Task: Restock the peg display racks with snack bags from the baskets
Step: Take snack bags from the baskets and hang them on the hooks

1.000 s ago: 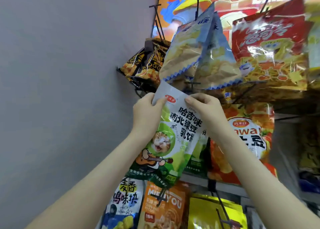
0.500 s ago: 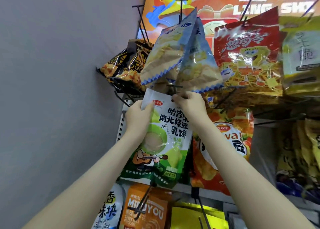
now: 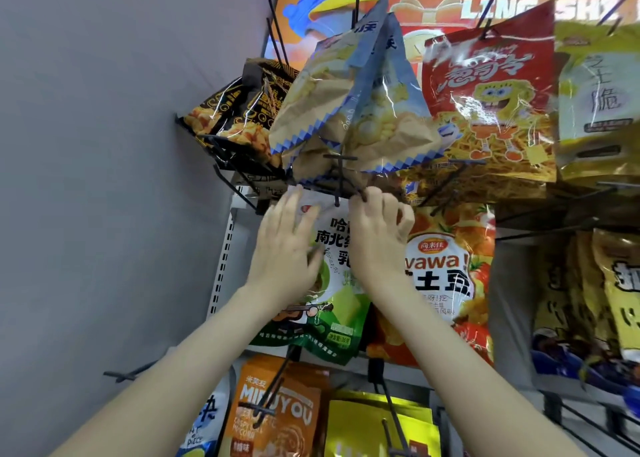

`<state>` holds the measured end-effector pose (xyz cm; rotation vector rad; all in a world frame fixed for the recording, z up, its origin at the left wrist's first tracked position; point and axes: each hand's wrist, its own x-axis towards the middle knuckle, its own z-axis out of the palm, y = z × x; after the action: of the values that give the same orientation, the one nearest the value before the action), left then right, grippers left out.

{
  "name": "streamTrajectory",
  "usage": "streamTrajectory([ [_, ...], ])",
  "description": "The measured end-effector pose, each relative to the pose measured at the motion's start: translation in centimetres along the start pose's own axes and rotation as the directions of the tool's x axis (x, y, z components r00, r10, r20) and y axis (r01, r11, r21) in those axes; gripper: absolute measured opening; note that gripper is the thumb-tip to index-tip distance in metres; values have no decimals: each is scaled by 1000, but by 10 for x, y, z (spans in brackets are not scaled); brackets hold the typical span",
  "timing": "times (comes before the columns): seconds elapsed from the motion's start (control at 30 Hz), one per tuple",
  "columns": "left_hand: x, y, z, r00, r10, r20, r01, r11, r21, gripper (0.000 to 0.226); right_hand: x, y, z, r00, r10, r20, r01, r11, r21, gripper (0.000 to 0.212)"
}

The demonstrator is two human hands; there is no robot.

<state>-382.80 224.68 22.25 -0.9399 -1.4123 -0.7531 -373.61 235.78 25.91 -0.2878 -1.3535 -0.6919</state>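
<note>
A green and white snack bag (image 3: 337, 304) with a guitar picture hangs in front of the rack, its top edge at a black peg (image 3: 341, 179). My left hand (image 3: 287, 245) lies flat against the bag's left side with fingers spread. My right hand (image 3: 379, 228) pinches the bag's top right corner just under the peg's cross-tip. Both hands cover most of the bag's upper half.
Blue and tan bags (image 3: 349, 103) hang right above the hands. A red cartoon bag (image 3: 491, 96), an orange "wawa" bag (image 3: 446, 280) and black bags (image 3: 242, 107) surround them. A grey wall (image 3: 104, 179) is on the left. Bare pegs (image 3: 273, 384) jut out below.
The bag went up to the peg. My left hand let go of the top left corner and now lies flat on the bag. The camera moved closer.
</note>
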Motion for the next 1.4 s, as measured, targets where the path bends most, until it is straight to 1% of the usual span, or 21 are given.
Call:
streamTrajectory([
  [0.03, -2, -2, 3, 998, 15, 68, -15, 1000, -4, 55, -8, 2, 3, 999, -45, 30, 45, 999, -17, 30],
  [0.1, -4, -2, 7, 981, -5, 194, 10, 1000, -25, 66, -19, 4, 10, 983, -71, 169, 69, 997, 16, 28],
  [0.17, -4, -4, 13, 943, -28, 332, 51, 997, -60, 78, -24, 5, 16, 933, -73, 351, 35, 993, 113, 43],
  [0.2, -4, -4, 16, 928, -27, 371, 68, 993, -98, 80, -25, 6, 17, 898, -81, 432, 11, 987, 163, 52],
  [0.23, -4, -3, 18, 917, -26, 397, 91, 985, -145, 77, -27, 7, 19, 870, -99, 483, 0, 979, 201, 57],
  [0.3, -4, 1, 21, 881, -38, 472, 149, 968, -201, 62, -28, 11, 22, 812, -135, 568, -4, 972, 236, 59],
  [0.4, -4, 7, 19, 816, -77, 572, 209, 963, -168, 56, -26, 15, 19, 755, -154, 637, -6, 970, 241, 60],
  [0.53, -9, 11, -2, 826, -152, 543, 219, 974, -61, 51, -26, 7, -9, 784, -162, 599, -44, 949, 314, 60],
  [0.63, -25, 7, -34, 856, -207, 474, 226, 974, 17, 51, -41, -16, -41, 849, -153, 506, -106, 888, 448, 58],
  [0.73, -55, 3, -75, 869, -293, 399, 303, 952, 39, 53, -65, -48, -81, 872, -147, 467, -154, 823, 547, 57],
  [0.8, -87, 3, -103, 880, -326, 346, 358, 933, -32, 46, -87, -73, -112, 869, -143, 474, -193, 784, 590, 55],
  [0.9, -149, -3, -132, 900, -332, 281, 367, 927, -80, 37, -125, -107, -148, 839, -139, 526, -267, 737, 621, 49],
  [1.0, -222, -3, -156, 862, -380, 334, 425, 902, -70, 41, -168, -132, -177, 798, -169, 578, -352, 648, 676, 43],
  [1.07, -277, 2, -173, 805, -439, 398, 492, 870, -35, 41, -206, -150, -195, 760, -243, 603, -387, 575, 720, 40],
  [1.13, -335, 11, -192, 735, -497, 461, 553, 833, 17, 37, -254, -165, -213, 693, -345, 633, -424, 515, 745, 39],
  [1.2, -396, 25, -211, 639, -562, 525, 611, 786, 99, 35, -314, -178, -234, 602, -450, 660, -490, 444, 750, 38],
  [1.27, -463, 42, -232, 520, -632, 575, 660, 724, 200, 32, -382, -189, -260, 486, -552, 678, -574, 383, 724, 40],
  [1.3, -503, 51, -242, 436, -669, 603, 677, 685, 271, 28, -421, -194, -272, 439, -599, 670, -602, 357, 714, 39],
  [1.33, -544, 63, -253, 336, -716, 612, 682, 633, 366, 23, -458, -199, -287, 372, -635, 677, -634, 359, 685, 39],
  [1.37, -590, 77, -264, 208, -758, 618, 688, 562, 459, 21, -501, -201, -308, 300, -681, 668, -649, 368, 666, 38],
  [1.4, -634, 92, -278, 62, -791, 609, 704, 467, 536, 22, -538, -201, -332, 190, -728, 658, -661, 401, 635, 37],
])
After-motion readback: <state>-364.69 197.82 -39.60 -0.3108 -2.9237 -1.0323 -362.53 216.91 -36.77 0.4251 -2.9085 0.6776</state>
